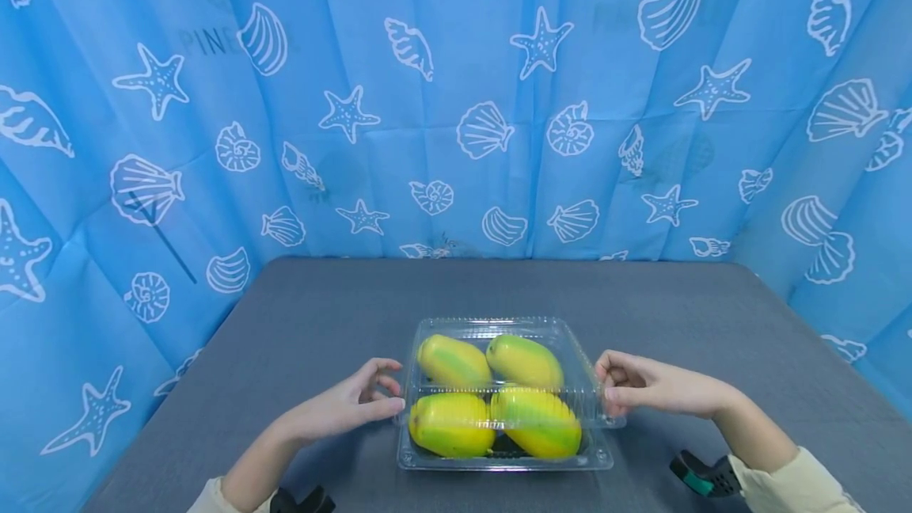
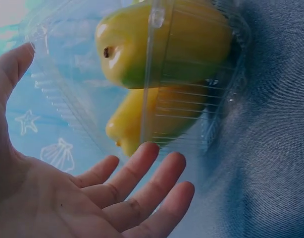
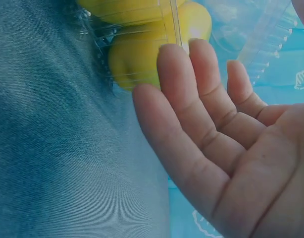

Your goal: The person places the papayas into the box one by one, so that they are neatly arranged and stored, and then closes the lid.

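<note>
A clear plastic clamshell box holds several yellow-green mangoes. Its lid leans over the fruit, the front edge raised above the base. At the left side of the lid, my left hand touches it with the thumb tip; the fingers are spread and loosely bent beside the box. Opposite it, my right hand has its fingertips right at the lid's right edge. In the right wrist view its fingers are relaxed and apart, with the thumb mostly out of frame.
The box stands on a dark grey cloth-covered table. A blue curtain with white shells and starfish surrounds the table's back and sides. Black straps circle both wrists.
</note>
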### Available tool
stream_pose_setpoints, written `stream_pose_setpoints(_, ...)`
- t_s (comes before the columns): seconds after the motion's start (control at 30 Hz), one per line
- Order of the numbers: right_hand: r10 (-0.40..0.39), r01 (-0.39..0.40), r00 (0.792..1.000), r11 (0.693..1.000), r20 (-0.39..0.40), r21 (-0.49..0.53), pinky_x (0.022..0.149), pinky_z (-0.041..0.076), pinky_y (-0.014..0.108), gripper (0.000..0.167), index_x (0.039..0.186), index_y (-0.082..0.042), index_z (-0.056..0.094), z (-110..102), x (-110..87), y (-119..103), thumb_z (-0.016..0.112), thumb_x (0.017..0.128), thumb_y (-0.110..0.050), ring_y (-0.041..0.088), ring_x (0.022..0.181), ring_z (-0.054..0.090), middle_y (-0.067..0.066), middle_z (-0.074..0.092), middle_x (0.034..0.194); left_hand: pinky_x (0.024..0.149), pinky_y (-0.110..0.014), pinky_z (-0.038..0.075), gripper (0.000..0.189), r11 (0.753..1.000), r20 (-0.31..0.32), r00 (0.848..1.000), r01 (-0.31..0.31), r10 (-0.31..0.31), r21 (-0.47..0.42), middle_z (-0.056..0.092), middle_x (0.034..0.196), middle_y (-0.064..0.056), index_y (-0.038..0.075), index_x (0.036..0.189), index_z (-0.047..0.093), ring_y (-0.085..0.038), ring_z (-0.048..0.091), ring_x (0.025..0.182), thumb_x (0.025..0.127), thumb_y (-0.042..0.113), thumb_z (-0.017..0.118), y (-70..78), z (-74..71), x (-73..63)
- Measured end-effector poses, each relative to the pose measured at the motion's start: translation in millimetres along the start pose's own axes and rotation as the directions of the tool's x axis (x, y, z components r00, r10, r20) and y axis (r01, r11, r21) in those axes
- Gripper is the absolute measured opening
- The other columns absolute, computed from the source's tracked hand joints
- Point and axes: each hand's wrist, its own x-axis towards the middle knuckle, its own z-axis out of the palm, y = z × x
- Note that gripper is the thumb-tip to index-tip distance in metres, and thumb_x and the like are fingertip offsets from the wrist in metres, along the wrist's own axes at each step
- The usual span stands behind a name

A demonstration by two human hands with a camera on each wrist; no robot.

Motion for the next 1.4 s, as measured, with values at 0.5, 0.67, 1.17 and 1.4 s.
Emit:
stream_pose_setpoints(0.5,0.113,-0.117,0.991,0.992,0.079,0.053,0.077,0.056,0.036,0.02,0.109,0.001,0.04,10,-1.6,6,0.04,0.1,-0.017,0.013,0.086,0.064,0.006,0.061,0.096,0.086,-0.035,0.05,0.08,0.999,0.103,0.995,0.005,-0.001,-0.036,0.054,0.116,-0.011,0.004,0.148,0.005,-0.015,0.059,0.1,0.092,0.033,0.055,-8.2,5.2,-1.6)
stream_pose_setpoints(0.67,0.125,-0.131,0.987,0.989,0.099,0.062,0.078,0.056,0.037,0.022,0.11,0.002,0.04,12,-1.8,7,0.043,0.099,-0.017,0.013,0.086,0.065,0.004,0.062,0.095,0.085,-0.033,0.05,0.084,0.998,0.123,0.992,0.008,-0.001,-0.06,0.057,0.109,-0.007,0.002,0.148,0.0,-0.015,0.06,0.099,0.092,0.03,0.056,-10.6,7.2,-1.1)
stream_pose_setpoints(1.17,0.128,-0.148,0.977,0.983,0.172,0.109,0.081,0.055,0.043,0.018,0.111,0.001,0.04,18,3.5,12,0.044,0.098,-0.012,0.012,0.088,0.069,0.001,0.069,0.094,0.087,-0.024,0.048,0.087,0.986,0.227,0.973,0.01,0.029,-0.166,0.064,0.087,0.006,0.0,0.147,-0.01,-0.008,0.062,0.089,0.094,0.025,0.054,-14.5,12.7,2.6)
stream_pose_setpoints(1.4,0.095,-0.118,0.979,0.986,0.182,0.121,0.081,0.055,0.042,0.014,0.107,-0.001,0.037,20,5.4,14,0.042,0.099,-0.01,0.011,0.088,0.069,-0.001,0.069,0.093,0.092,-0.026,0.048,0.088,0.983,0.238,0.97,-0.002,0.046,-0.183,0.067,0.089,0.006,-0.002,0.146,-0.014,-0.008,0.064,0.089,0.093,0.02,0.054,-12.9,15.0,2.5)
